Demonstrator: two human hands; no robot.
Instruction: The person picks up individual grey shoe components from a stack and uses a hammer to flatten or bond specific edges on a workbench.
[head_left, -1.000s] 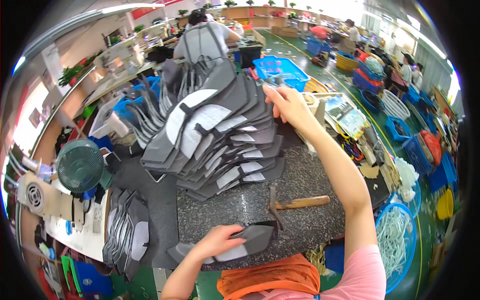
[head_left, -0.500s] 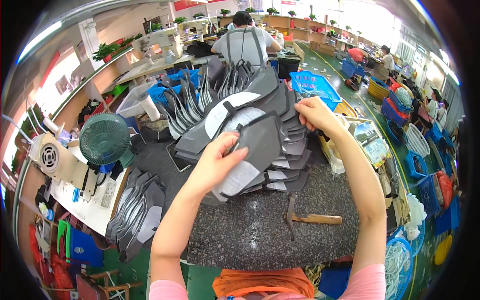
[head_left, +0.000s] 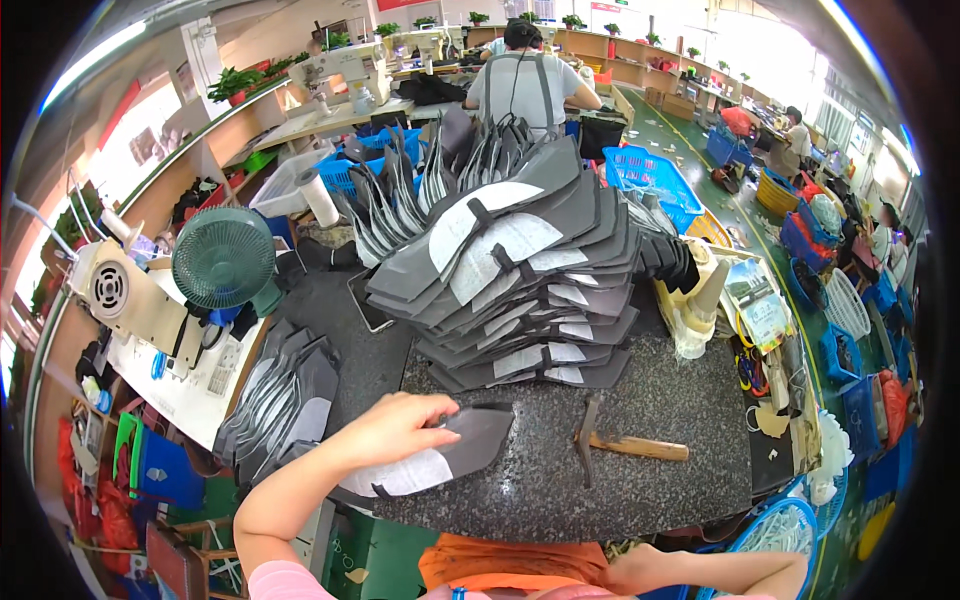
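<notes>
My left hand (head_left: 398,430) is over the near left part of the dark stone worktop, thumb and fingers curled on a flat dark grey panel (head_left: 478,440). The panel has a pale patch and a small black tab, and lies low at the worktop's front edge. My right hand (head_left: 632,568) is down at the lower edge beside an orange cloth (head_left: 500,567) on my lap; its fingers are hidden. A tall stack of similar grey panels (head_left: 520,290) rises beyond my left hand. A hammer (head_left: 635,446) with a wooden handle rests on the stone to the right.
A second pile of grey panels (head_left: 280,400) lies at the left, below a green fan (head_left: 223,258). A pale cone (head_left: 706,295) and scissors (head_left: 750,372) are at the right. Blue baskets (head_left: 655,185) stand beyond the stack. A person (head_left: 522,85) sits with their back to me.
My left hand has brought the panel down from in front of the stack to the near left worktop. My right hand has dropped from beside the stack to my lap.
</notes>
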